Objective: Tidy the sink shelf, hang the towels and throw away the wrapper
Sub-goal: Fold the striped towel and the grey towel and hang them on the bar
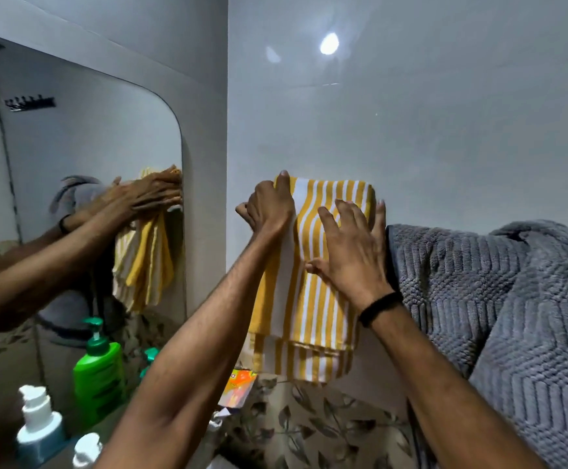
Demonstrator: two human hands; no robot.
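Observation:
A yellow-and-white striped towel (313,319) hangs folded over a rail on the white wall, and the rail itself is hidden. My left hand (270,206) grips the towel's upper left edge, fingers curled over the top. Flat on the towel's front near its right edge lies my right hand (351,252), fingers spread. A grey textured towel (499,299) hangs right beside it, bunched and uneven. An orange wrapper (238,387) lies on the shelf below the striped towel.
A mirror (72,184) fills the left wall and reflects my arms and the striped towel. A green pump bottle (98,374), a white-and-blue pump bottle (39,424) and a small white cap (86,448) stand at lower left. Leaf-patterned tiles (309,428) cover the wall below.

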